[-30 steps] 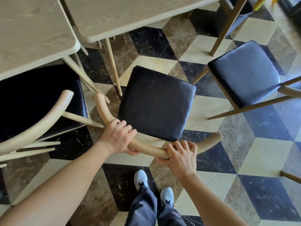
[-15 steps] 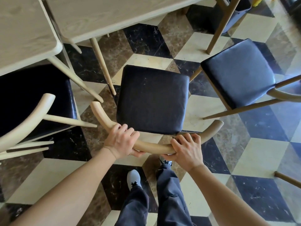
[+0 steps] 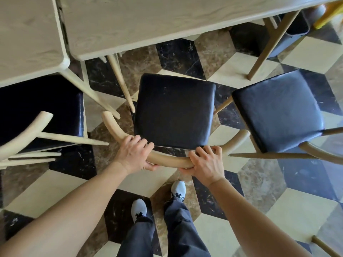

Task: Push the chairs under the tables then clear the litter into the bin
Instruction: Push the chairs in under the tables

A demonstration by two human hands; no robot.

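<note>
A chair with a black seat (image 3: 174, 110) and a curved pale wooden backrest (image 3: 167, 161) stands in front of me, its seat just short of the light wooden table (image 3: 157, 25). My left hand (image 3: 134, 153) and my right hand (image 3: 207, 163) both grip that backrest, side by side. A second black-seated chair (image 3: 278, 110) stands to the right, away from the table. A third chair (image 3: 37, 108) at the left sits partly under another light table (image 3: 26, 38). A dark bin (image 3: 295, 30) shows beyond the table's right leg.
Slanted table legs (image 3: 121, 84) stand close to the middle chair's left front corner. Another table leg (image 3: 269, 47) stands at the right. The floor is patterned marble tile. My feet (image 3: 178, 189) are just behind the chair. A wooden leg tip (image 3: 324, 246) pokes in at the bottom right.
The middle chair has turned square to the table and moved toward it, and I have stepped forward behind it. Both hands kept their grip on the backrest.
</note>
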